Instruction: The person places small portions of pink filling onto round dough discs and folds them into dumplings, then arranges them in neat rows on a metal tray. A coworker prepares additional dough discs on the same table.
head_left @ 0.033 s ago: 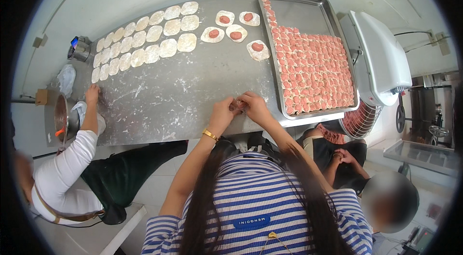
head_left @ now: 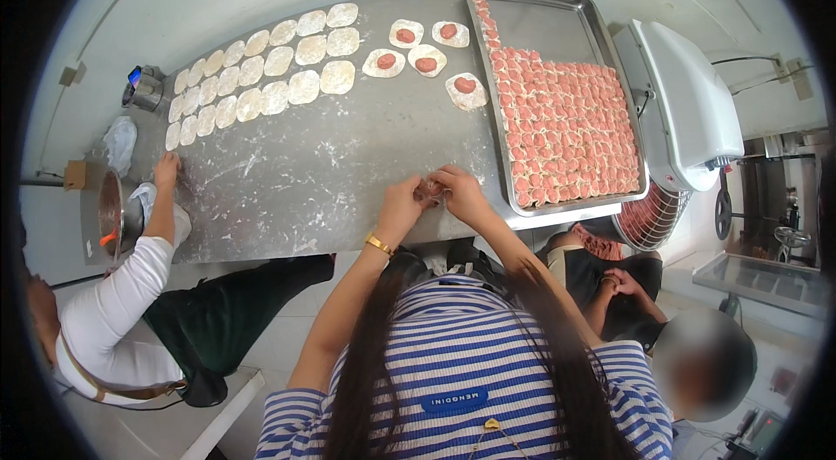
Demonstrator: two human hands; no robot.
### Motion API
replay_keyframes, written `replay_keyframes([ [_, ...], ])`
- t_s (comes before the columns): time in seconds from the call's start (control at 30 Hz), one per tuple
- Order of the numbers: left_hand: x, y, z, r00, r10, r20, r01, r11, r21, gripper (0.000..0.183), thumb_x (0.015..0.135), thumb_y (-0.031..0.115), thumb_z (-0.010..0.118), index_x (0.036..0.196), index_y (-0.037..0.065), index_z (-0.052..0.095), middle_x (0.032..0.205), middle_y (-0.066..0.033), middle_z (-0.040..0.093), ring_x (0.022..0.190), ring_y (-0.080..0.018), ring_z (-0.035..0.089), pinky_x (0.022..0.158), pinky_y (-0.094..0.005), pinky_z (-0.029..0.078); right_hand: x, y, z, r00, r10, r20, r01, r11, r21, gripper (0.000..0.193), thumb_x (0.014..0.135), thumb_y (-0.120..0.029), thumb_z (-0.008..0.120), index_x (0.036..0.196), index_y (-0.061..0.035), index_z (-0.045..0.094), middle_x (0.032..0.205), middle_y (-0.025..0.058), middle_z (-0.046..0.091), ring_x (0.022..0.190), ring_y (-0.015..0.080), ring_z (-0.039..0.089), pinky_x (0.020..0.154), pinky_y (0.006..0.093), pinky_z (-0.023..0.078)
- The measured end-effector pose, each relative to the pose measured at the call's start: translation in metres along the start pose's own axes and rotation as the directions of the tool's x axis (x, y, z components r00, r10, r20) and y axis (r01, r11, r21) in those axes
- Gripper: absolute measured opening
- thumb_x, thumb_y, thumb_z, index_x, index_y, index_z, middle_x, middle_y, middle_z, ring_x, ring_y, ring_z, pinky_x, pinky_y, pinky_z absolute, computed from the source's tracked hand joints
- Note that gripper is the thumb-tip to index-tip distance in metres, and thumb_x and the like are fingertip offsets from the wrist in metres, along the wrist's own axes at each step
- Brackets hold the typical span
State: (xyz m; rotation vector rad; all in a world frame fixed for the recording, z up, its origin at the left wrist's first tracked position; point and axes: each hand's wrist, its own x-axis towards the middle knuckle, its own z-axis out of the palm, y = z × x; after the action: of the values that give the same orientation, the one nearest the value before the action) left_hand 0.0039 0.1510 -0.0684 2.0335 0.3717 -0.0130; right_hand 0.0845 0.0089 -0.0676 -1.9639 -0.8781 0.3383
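My left hand (head_left: pixel 401 204) and my right hand (head_left: pixel 461 194) meet over the near edge of the metal table, fingers closed around one small dumpling (head_left: pixel 429 191). Pinkish filling shows between the fingertips; most of its wrapper is hidden. Beyond my hands lie several wrappers topped with pink meat filling (head_left: pixel 426 65). To my right, a large steel tray (head_left: pixel 499 125) holds tight rows of open-topped dumplings (head_left: pixel 570 129), and bare metal shows at its far end. Rows of plain floured wrappers (head_left: pixel 304 87) cover the far left of the table.
A co-worker's hand (head_left: pixel 167 169) rests at the table's left end, near a metal bowl (head_left: pixel 111 208). Right of the tray stands a white mixer (head_left: pixel 684 103) with a wire guard over meat. Another person (head_left: pixel 623 282) sits at the right with hands clasped.
My fingers have shifted very slightly around the dumpling. The co-worker at the left has leaned a little. The tray and wrappers stay as they were.
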Motion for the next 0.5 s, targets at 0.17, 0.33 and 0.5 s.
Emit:
replay_keyframes([
  [0.17, 0.001, -0.005, 0.003, 0.999, -0.017, -0.036, 0.017, 1.000, -0.006, 0.021, 0.072, 0.004, 0.072, 0.088, -0.001, 0.060, 0.079, -0.0147, 0.066, 0.073, -0.0214, 0.067, 0.065, -0.0313, 0.052, -0.001, 0.009, 0.002, 0.998, -0.055, 0.026, 0.057, 0.995, -0.079, 0.027, 0.067, 0.006, 0.055, 0.093, -0.0012, 0.062, 0.087, 0.0142, 0.058, 0.086, 0.0364, 0.056, 0.075, 0.0417, 0.046],
  [0.33, 0.005, -0.005, 0.000, 1.000, 0.013, -0.016, -0.012, 0.999, 0.039, 0.021, 0.073, 0.005, 0.072, 0.089, -0.001, 0.060, 0.080, -0.0139, 0.067, 0.074, -0.0215, 0.067, 0.065, -0.0317, 0.052, 0.006, -0.001, -0.003, 0.995, -0.089, -0.038, 0.085, 0.991, -0.100, 0.026, 0.069, 0.004, 0.055, 0.092, -0.0022, 0.062, 0.087, 0.0130, 0.059, 0.087, 0.0357, 0.055, 0.076, 0.0421, 0.045],
  [0.5, 0.004, -0.015, -0.014, 1.000, -0.004, -0.016, 0.005, 0.999, 0.048, 0.019, 0.074, 0.004, 0.069, 0.091, -0.001, 0.061, 0.080, -0.0127, 0.067, 0.071, -0.0198, 0.066, 0.064, -0.0301, 0.051, 0.007, 0.012, 0.000, 0.992, -0.079, 0.099, 0.087, 0.994, -0.074, 0.027, 0.069, 0.005, 0.056, 0.094, -0.0027, 0.062, 0.084, 0.0112, 0.059, 0.083, 0.0326, 0.057, 0.075, 0.0405, 0.046],
])
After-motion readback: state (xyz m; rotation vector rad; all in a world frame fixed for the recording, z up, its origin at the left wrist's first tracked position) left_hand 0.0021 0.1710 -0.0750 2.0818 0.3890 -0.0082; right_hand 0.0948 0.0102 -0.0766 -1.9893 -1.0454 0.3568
